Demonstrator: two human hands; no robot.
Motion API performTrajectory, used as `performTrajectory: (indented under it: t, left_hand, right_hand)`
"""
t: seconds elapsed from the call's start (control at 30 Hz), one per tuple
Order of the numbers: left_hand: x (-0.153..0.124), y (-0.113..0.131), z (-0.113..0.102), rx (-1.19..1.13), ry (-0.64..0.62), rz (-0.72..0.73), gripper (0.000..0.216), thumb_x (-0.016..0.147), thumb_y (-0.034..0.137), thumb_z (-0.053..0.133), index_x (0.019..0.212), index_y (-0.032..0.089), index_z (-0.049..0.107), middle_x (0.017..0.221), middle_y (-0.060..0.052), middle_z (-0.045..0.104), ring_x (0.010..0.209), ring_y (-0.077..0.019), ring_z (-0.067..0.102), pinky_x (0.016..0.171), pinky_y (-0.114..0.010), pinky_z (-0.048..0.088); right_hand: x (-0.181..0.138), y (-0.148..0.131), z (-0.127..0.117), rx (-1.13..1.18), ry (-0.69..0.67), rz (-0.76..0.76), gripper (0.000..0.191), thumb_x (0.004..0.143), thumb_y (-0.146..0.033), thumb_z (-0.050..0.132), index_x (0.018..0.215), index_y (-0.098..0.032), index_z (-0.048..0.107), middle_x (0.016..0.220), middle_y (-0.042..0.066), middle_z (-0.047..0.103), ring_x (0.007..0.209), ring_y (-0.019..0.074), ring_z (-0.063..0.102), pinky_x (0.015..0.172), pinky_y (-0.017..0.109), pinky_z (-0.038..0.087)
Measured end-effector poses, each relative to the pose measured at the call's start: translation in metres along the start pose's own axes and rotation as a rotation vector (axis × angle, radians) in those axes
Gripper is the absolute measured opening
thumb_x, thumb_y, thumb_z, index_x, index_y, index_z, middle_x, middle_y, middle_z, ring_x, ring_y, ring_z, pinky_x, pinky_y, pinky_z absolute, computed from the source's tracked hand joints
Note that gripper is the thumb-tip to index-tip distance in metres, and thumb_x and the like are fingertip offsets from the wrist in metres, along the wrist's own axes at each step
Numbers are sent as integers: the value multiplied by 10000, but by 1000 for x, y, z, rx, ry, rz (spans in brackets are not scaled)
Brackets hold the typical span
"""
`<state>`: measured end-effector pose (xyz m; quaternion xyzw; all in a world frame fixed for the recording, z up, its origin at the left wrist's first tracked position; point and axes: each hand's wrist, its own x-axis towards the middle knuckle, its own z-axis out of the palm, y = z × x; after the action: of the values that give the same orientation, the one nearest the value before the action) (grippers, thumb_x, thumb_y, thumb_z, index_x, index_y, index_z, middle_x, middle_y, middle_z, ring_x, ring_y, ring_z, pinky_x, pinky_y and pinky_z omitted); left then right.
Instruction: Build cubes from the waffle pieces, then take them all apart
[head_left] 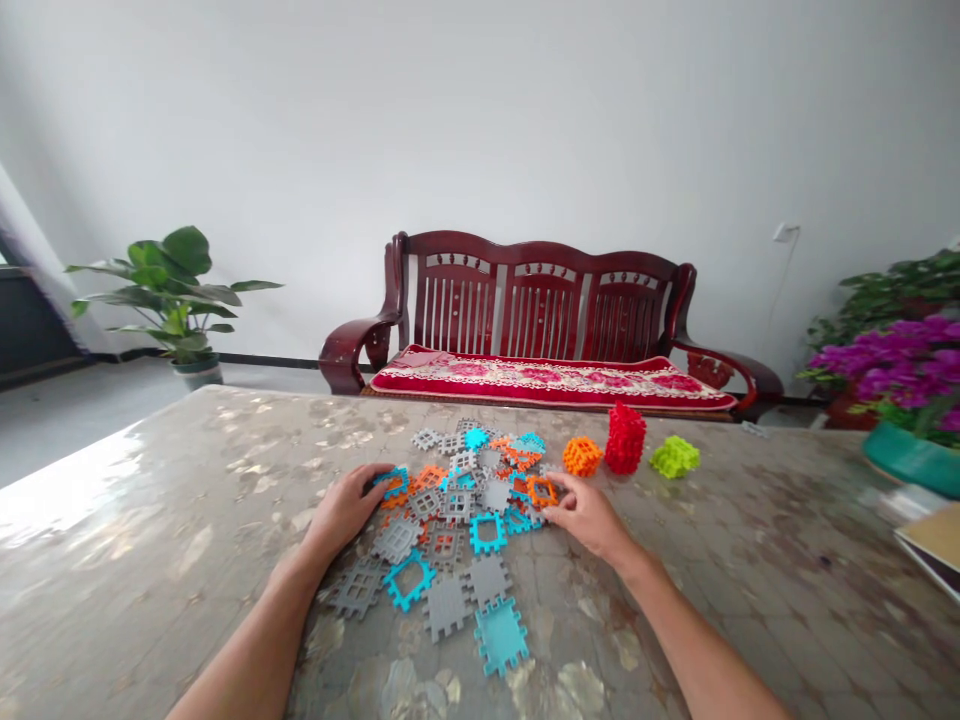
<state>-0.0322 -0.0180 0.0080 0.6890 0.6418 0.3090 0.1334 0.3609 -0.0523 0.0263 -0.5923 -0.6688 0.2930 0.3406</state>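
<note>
A loose pile of flat interlocking plastic tiles with notched edges lies on the table, in grey, blue and orange. At the pile's left side, my left hand has its thumb and fingers closed on the edge of a blue tile. On the right, my right hand pinches an orange open-frame tile by its right edge. Nearer to me lie a blue frame tile, a solid grey tile and a solid light-blue tile.
Beyond my right hand stand an orange ball-like shape, a red column and a lime-green shape. The patterned table reaches toward a wooden bench. A pot of purple flowers is at the right.
</note>
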Motion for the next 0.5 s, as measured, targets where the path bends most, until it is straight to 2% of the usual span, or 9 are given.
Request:
performTrajectory:
  t: [0.27, 0.37, 0.5]
  left_hand:
    - [2, -5, 3, 1, -1, 17, 438, 812, 480, 486, 1099, 247, 721, 1110, -45, 745, 1025, -243, 671, 959, -358, 499]
    - [2, -6, 2, 9, -10, 15, 441, 809, 472, 477, 1100, 244, 719, 1106, -47, 744, 1021, -242, 669, 950, -354, 499]
    - [3, -8, 3, 11, -16, 17, 464, 805, 478, 470, 1112, 228, 713, 1116, -61, 738, 1033, -250, 667, 943, -360, 500]
  right_hand:
    - [7, -4, 9, -97, -15, -29, 640, 684, -135, 594, 1323, -153, 561, 829, 1, 682, 578, 95, 517, 583, 227, 444]
    - [9, -2, 11, -126, -8, -58, 614, 688, -111, 581, 1300, -161, 577, 1002, 46, 691, 599, 86, 523, 592, 224, 453]
    - [6, -1, 14, -173, 28, -149, 548, 731, -201, 631, 1277, -178, 591, 1218, 92, 636, 635, 90, 546, 635, 251, 480]
